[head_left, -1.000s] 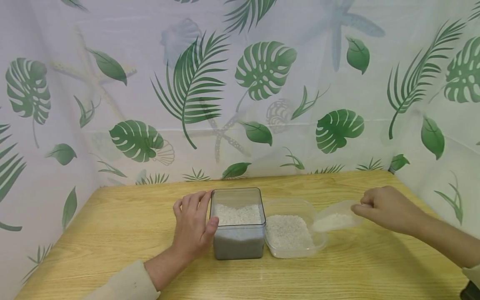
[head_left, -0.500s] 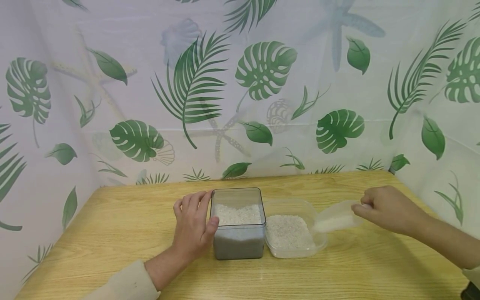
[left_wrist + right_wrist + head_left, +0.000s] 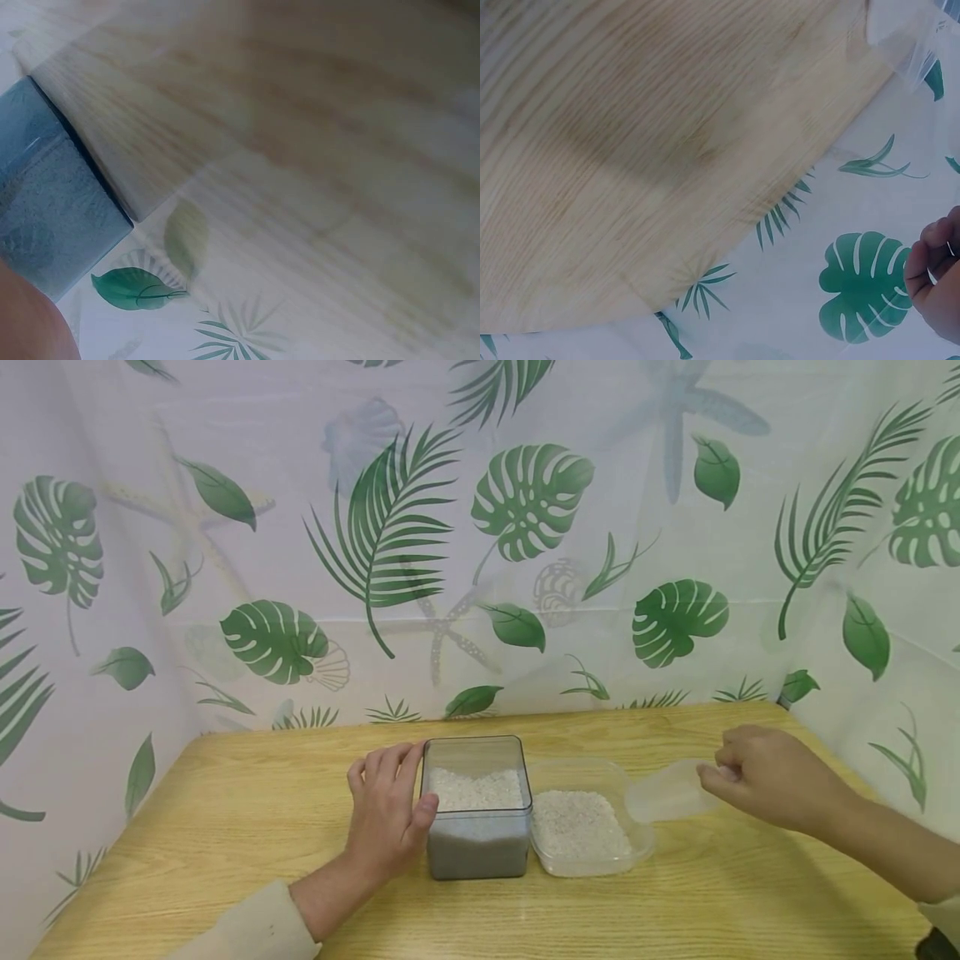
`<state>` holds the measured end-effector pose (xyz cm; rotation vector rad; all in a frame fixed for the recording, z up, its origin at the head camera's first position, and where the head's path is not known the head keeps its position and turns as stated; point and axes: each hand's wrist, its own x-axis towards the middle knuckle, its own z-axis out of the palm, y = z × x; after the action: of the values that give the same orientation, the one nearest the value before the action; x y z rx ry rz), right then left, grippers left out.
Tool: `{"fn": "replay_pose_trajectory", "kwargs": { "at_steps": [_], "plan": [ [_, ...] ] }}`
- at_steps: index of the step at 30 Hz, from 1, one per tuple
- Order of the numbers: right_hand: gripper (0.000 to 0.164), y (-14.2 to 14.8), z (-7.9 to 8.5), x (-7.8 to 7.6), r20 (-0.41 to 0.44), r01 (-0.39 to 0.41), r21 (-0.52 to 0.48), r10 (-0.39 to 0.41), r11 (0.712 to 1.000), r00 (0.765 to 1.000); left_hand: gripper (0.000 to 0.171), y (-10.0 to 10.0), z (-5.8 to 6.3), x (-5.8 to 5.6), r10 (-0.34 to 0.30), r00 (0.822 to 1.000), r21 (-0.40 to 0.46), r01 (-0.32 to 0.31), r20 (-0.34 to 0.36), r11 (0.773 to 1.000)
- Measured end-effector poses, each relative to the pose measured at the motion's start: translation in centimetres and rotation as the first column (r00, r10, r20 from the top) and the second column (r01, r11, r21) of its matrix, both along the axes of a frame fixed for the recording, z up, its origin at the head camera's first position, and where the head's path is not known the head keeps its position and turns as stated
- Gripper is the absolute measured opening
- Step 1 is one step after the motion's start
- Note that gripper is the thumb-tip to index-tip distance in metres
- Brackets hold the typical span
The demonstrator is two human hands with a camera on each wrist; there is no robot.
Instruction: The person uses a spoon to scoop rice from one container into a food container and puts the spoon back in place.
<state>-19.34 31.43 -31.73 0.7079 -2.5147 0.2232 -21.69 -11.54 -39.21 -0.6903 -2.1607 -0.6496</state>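
A smoky grey square container [image 3: 478, 847], partly filled with white rice [image 3: 476, 789], stands mid-table in the head view. Against its left side rests my left hand [image 3: 386, 806], the fingers extended along the wall and the thumb by the front rim. Right beside the grey container is a shallow clear plastic container [image 3: 592, 865] with rice [image 3: 581, 827] in it. My right hand [image 3: 780, 781] grips a translucent scoop [image 3: 667, 792] by its handle, which the fingers hide. The scoop's front overlaps the clear container's right rim, and no rice shows in it.
Both containers stand on a wood-grain table [image 3: 240, 827]. A white curtain [image 3: 420, 560] with green leaf prints hangs behind it and along both sides.
The rice seen in the scoop has slid out into the clear container. My right hand has tipped the scoop and risen slightly. My left hand has stayed still.
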Motion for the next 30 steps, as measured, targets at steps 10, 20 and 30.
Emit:
{"fn": "replay_pose_trajectory", "kwargs": {
  "at_steps": [10, 20, 30],
  "plan": [
    [0.054, -2.1, 0.9, -0.1, -0.128, 0.018, -0.053, -0.024, 0.998, 0.991, 0.087, 0.1, 0.0, 0.0, 0.002, 1.0, -0.002, -0.002, -0.008, 1.0],
    [0.052, -6.6, 2.3, -0.9, -0.17, 0.0, -0.153, -0.027, 0.988, 0.985, 0.088, -0.1, 0.0, 0.0, 0.006, 1.0, 0.001, -0.006, -0.002, 1.0],
    [0.052, -11.7, 3.8, -1.9, -0.193, -0.093, -0.145, 0.064, 0.985, 0.979, 0.088, -0.1, 0.1, 0.0, 0.003, 1.0, 0.002, -0.003, 0.011, 1.0]
  ]
}}
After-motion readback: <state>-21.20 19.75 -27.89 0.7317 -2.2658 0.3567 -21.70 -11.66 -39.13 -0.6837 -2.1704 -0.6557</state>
